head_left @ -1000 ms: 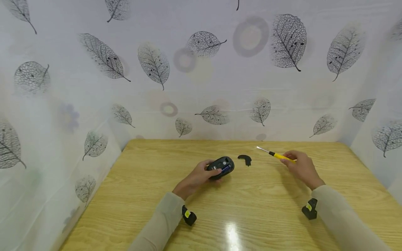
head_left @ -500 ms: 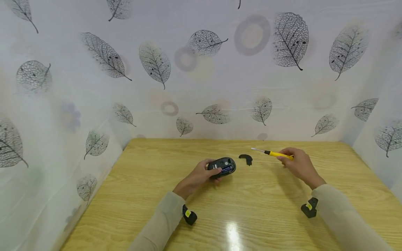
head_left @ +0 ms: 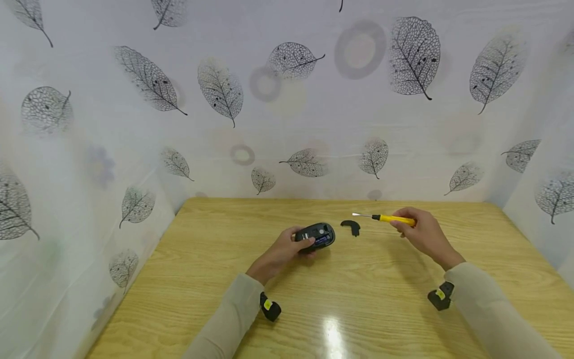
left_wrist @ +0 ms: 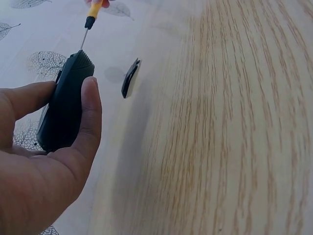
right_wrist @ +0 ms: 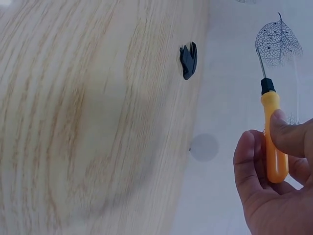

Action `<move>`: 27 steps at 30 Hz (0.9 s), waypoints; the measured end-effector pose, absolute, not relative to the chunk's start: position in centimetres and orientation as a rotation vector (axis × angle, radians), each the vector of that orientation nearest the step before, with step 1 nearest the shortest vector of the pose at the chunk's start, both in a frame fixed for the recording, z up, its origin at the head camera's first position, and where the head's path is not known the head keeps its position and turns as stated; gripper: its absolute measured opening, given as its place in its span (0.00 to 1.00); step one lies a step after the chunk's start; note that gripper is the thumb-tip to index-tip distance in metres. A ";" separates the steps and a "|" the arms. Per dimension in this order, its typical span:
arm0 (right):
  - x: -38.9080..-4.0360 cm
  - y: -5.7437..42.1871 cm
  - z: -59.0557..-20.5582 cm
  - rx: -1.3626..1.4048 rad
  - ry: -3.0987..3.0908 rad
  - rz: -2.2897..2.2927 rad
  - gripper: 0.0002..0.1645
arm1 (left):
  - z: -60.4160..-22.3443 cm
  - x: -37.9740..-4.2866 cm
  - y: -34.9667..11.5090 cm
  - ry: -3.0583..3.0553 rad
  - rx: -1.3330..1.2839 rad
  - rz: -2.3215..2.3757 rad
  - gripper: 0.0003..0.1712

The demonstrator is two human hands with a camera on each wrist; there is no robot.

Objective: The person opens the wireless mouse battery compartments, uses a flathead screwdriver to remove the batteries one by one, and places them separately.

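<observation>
My left hand (head_left: 282,251) grips a black computer mouse (head_left: 309,233), its underside turned up and a dark blue battery (head_left: 322,240) showing in the open compartment. The thumb lies across the mouse near that battery. In the left wrist view the mouse (left_wrist: 68,105) is seen edge-on between thumb and fingers. My right hand (head_left: 423,230) pinches a screwdriver (head_left: 396,219) by its yellow handle, the metal tip pointing left toward the mouse but apart from it. A curved black battery cover (head_left: 352,227) lies on the table between the two hands.
The wooden table (head_left: 358,299) extends under both arms, with a bright reflection near its front. A pale curtain (head_left: 314,114) printed with leaves hangs behind it and along both sides. A small black camera sits on each wrist.
My right hand has moved the screwdriver a little to the left, its shaft now more level. The left hand has turned the mouse slightly; the cover stays in place.
</observation>
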State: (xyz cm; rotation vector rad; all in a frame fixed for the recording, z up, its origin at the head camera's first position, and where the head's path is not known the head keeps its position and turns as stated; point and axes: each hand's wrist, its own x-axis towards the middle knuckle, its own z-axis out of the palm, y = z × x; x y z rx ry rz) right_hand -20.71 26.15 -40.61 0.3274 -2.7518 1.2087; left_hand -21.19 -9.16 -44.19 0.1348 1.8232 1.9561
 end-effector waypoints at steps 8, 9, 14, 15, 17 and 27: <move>-20.5 25.7 -40.0 0.381 -2.744 1.234 0.17 | -43.9 -21.1 -9.1 1.834 0.112 1.956 0.28; -20.5 25.6 -39.9 0.386 -2.745 1.238 0.17 | -43.9 -21.1 -9.1 1.837 0.110 1.954 0.28; -20.3 25.2 -39.5 0.418 -2.744 1.248 0.15 | -43.9 -21.1 -9.0 1.825 0.108 1.966 0.30; -20.3 25.2 -39.4 0.425 -2.741 1.254 0.15 | -43.9 -21.1 -9.0 1.821 0.109 1.970 0.30; -20.3 25.1 -39.4 0.441 -2.732 1.265 0.15 | -43.9 -21.1 -9.0 1.816 0.112 1.974 0.30; -20.0 24.4 -38.8 0.523 -2.681 1.338 0.14 | -44.0 -21.2 -9.0 1.821 0.109 1.980 0.29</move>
